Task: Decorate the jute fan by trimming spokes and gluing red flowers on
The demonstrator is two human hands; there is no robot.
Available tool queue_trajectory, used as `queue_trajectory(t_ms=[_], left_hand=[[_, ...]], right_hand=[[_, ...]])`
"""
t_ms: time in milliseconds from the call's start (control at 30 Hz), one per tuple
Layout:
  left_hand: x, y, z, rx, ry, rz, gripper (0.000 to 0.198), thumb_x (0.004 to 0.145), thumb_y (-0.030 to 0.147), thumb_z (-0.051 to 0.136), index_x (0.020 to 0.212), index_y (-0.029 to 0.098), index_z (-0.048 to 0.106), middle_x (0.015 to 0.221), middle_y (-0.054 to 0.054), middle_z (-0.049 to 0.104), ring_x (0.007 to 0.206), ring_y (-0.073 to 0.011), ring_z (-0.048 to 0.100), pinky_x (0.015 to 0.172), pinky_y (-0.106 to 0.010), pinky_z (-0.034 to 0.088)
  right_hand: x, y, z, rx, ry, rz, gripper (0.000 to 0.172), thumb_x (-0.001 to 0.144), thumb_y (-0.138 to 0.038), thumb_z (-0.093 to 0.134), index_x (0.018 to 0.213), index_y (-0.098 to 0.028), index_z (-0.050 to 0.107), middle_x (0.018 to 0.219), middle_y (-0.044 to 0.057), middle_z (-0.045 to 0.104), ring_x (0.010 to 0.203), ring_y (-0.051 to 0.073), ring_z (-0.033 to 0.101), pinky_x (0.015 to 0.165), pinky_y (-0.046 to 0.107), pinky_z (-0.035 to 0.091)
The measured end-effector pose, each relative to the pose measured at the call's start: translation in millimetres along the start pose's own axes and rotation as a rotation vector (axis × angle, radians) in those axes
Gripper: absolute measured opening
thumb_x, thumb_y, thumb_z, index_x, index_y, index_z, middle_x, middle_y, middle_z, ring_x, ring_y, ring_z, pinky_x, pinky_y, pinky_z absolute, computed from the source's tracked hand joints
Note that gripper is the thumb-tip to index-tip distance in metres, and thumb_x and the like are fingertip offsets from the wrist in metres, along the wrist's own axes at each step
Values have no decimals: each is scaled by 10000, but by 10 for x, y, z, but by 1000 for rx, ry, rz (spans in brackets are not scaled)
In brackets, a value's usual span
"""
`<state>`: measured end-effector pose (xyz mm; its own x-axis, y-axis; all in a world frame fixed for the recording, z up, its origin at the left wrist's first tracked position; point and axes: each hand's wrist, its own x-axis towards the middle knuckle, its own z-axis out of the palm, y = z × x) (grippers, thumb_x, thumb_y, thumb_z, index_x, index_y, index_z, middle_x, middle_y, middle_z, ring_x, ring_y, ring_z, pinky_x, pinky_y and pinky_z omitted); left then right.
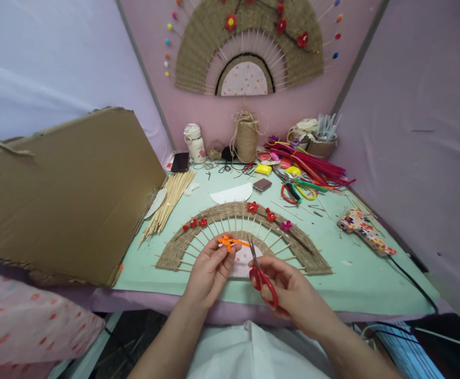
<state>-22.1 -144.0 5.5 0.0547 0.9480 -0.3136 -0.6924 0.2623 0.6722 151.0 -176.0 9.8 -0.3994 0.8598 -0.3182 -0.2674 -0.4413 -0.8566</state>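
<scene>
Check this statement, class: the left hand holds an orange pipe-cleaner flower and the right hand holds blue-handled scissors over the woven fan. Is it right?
One detail is wrong: the scissors have red handles, not blue, as the head view shows. The left hand does hold the orange pipe-cleaner flower, and the right hand holds the scissors over the woven fan.

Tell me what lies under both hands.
A woven fan with sticks, on the green table. Its pale centre piece is partly hidden by the left hand holding a flower and the right hand holding scissors.
</scene>
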Motion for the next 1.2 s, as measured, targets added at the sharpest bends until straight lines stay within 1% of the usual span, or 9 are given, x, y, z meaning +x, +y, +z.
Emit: queue_trajectory(t_ms=[100, 233, 333, 433, 600, 800, 933, 1100, 1200], left_hand=[[19, -13, -32, -14, 16, 15, 293, 697, 105, 748, 971, 151, 655, 872, -38, 670, 795, -101, 664, 719, -154, 544], [32, -28, -34, -12, -36, 47, 371, 693, 140, 765, 1043, 158, 644, 779, -23, 629, 719, -85, 600, 628, -156, 500], [21, -51, -4, 10, -72, 70, 423, 683, 165, 778, 1078, 176, 628, 748, -13, 612, 706, -89, 572, 629, -171, 477], [2, -107, 45, 37, -110, 56, 371, 683, 190, 784, 1015, 190, 620, 747, -6, 615, 673, -82, 556, 644, -181, 463], [-6, -219, 134, 59, -158, 41, 312, 673, 236, 797, 910, 184, 602, 737, 4, 616, 670, -95, 573, 666, -206, 457], [11, -252, 199, 95, -165, 17, 289, 651, 231, 810, 858, 177, 616, 787, -2, 632, 712, -110, 588, 698, -230, 454], [47, -258, 257, 110, -176, -11, 283, 635, 215, 818, 839, 170, 628, 766, -2, 637, 699, -101, 584, 687, -217, 447], [145, -267, 432, 136, -259, -27, 283, 618, 220, 830, 825, 153, 648, 710, 9, 625, 633, -75, 557, 637, -188, 429], [208, -275, 563, 155, -306, -24, 285, 609, 227, 838, 816, 149, 659, 697, 10, 622, 632, -71, 550, 631, -180, 425]], right_hand=[[-21, 88, 25, -45, -22, -4, 409, 653, -357, 777, 1001, -243, 593, 796, -35, 566, 447, 24, 342, 389, 176, 267], [-15, 171, 14, -186, 1, -65, 373, 664, -323, 764, 989, -229, 606, 743, -41, 536, 509, 58, 384, 454, 193, 313], [-2, 159, 8, -292, 53, -123, 381, 658, -306, 768, 999, -221, 622, 782, -27, 555, 567, 82, 428, 525, 218, 370], [14, 133, 6, -340, 77, -148, 400, 661, -284, 763, 1028, -219, 618, 776, -30, 559, 598, 97, 453, 577, 233, 401], [49, 173, -36, -324, 119, -205, 364, 701, -288, 727, 1040, -234, 606, 813, -26, 556, 639, 106, 457, 615, 244, 423], [47, 144, -76, -332, 151, -211, 343, 720, -305, 709, 1039, -222, 613, 714, -39, 523, 603, 105, 410, 576, 238, 374], [49, 106, -89, -295, 171, -240, 317, 732, -331, 703, 1009, -209, 610, 653, -50, 492, 586, 107, 401, 564, 236, 355], [26, 54, -165, -257, 209, -311, 309, 724, -323, 731, 976, -197, 604, 745, -26, 553, 624, 104, 433, 585, 232, 371], [-13, -12, -225, -267, 242, -350, 291, 733, -327, 726, 964, -196, 607, 753, -22, 563, 625, 103, 443, 587, 231, 380]])
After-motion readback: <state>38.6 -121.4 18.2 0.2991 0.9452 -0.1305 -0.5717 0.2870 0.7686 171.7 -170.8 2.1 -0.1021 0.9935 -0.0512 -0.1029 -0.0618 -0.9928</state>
